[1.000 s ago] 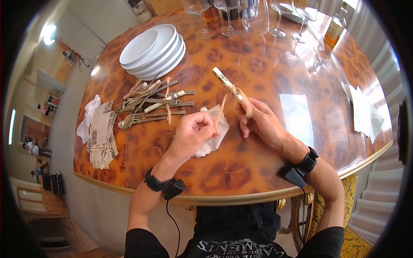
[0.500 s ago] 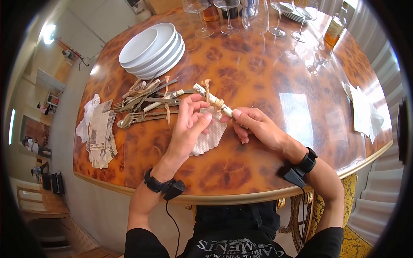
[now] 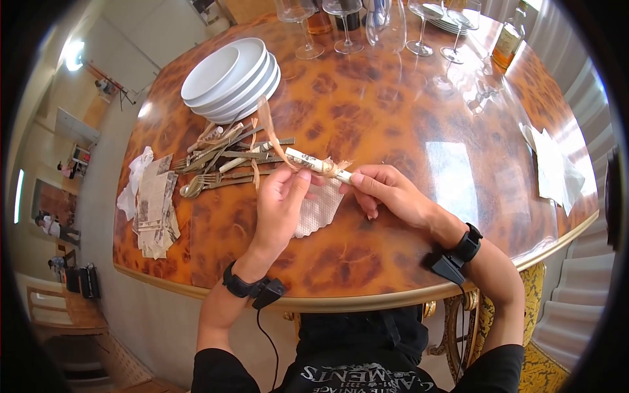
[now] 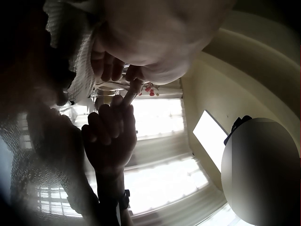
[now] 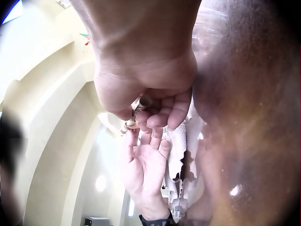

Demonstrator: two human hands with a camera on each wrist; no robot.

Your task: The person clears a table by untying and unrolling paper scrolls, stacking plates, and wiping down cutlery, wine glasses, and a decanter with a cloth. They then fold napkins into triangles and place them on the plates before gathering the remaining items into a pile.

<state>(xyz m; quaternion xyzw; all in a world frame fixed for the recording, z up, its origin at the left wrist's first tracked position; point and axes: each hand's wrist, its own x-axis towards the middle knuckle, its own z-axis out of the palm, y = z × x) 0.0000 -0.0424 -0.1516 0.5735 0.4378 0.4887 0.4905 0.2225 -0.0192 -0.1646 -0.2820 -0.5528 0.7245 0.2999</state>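
Observation:
A thin roll of printed paper (image 3: 301, 159) lies level between both hands, with a raffia tie (image 3: 331, 169) wound round its right half. One long loose end of raffia (image 3: 267, 124) sticks up past the roll's left end. My right hand (image 3: 400, 195) pinches the roll's right end between thumb and fingers. At the left part, my left hand (image 3: 276, 209) holds the roll with its thumb in front and fingers behind. The right wrist view shows the left hand's fingertips (image 5: 146, 134) up at the roll. Beneath the hands lies a white embossed napkin (image 3: 316, 217), partly covered.
Left of the hands lies a pile of forks, spoons and knives (image 3: 216, 154), with a white stack of plates (image 3: 229, 75) behind it. Torn printed sheets (image 3: 156, 203) are at far left, white papers (image 3: 553, 167) at right. Wine glasses (image 3: 347, 26) and a bottle (image 3: 508, 39) stand at the back.
The roll has swung from steeply upright to nearly level, its free end moving left and down. My left hand has moved from the loose raffia end up to the roll.

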